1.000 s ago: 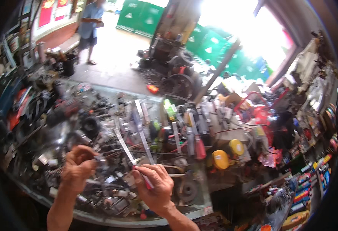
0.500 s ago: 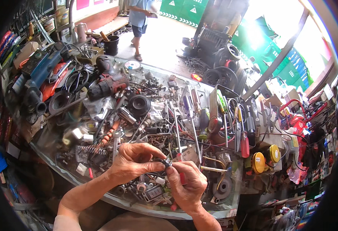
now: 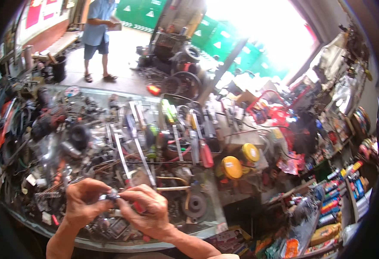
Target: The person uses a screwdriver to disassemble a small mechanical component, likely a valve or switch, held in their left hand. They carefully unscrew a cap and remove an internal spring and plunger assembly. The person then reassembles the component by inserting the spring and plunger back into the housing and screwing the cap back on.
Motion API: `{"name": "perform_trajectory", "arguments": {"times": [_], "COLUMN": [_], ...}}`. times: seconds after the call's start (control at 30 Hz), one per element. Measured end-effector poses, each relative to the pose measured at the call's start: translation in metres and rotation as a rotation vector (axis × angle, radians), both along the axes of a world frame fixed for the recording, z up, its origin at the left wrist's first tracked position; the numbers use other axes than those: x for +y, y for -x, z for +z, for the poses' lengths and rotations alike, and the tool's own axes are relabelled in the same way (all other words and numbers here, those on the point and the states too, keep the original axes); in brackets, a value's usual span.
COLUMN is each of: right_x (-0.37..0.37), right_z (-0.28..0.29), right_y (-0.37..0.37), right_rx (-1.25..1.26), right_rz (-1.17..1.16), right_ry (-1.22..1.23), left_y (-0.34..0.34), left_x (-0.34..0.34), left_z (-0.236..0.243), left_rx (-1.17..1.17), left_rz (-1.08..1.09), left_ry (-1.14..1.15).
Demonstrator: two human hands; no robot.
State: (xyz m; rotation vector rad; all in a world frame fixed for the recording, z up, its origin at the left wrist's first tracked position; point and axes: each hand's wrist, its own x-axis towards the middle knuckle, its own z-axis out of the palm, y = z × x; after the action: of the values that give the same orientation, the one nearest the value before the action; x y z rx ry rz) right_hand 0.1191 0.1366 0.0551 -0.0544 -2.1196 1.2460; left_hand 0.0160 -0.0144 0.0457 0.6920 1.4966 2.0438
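Two bare hands meet over a cluttered glass-topped bench (image 3: 213, 198): on the left, the left hand (image 3: 85, 202) pinches a small metal part (image 3: 113, 196), its exact kind blurred. To its right, the right hand (image 3: 149, 211) pinches the same part from the other side, a red handle (image 3: 139, 208) tucked against its palm. Fingertip work on the part seems under way, likely calling for a steady left pinch and fine right-hand control.

glass-topped table (image 3: 213, 196) | on it: red-black drill (image 3: 52, 121) | black round part (image 3: 79, 135) | coil spring (image 3: 48, 195) | grey disc (image 3: 201, 208)
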Motion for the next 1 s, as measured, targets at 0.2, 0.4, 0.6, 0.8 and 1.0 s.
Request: {"name": "perform_trajectory", "arguments": {"times": [0.2,0.4,0.6,0.8,1.0], "right_x": [0.004,0.0036,0.0005,-0.0002,0.0002], "right_z": [-0.0062,-0.0055,-0.0101,-0.0037,-0.0017], "right_y": [-0.0004,0.0013,0.0041,0.0028,0.0045], "right_rx": [-0.108,-0.075,0.001,-0.017,-0.035], "right_rz": [0.066,0.045,-0.022,0.001,0.025], "right_ry": [0.15,0.077,0.025,0.038,0.005], "left_y": [-0.0013,0.0015,-0.0024,-0.0034,-0.0036], "left_x": [0.0024,-0.0008,0.0064,0.0048,0.003], "left_z": [-0.0048,0.0015,-0.0009,-0.0059,-0.0023], "left_rx": [0.135,0.202,0.531,0.461,0.246], "left_rz": [0.054,0.033,0.156,0.139,0.11], "left_ry": [0.149,0.196,0.132,0.119,0.148]}}
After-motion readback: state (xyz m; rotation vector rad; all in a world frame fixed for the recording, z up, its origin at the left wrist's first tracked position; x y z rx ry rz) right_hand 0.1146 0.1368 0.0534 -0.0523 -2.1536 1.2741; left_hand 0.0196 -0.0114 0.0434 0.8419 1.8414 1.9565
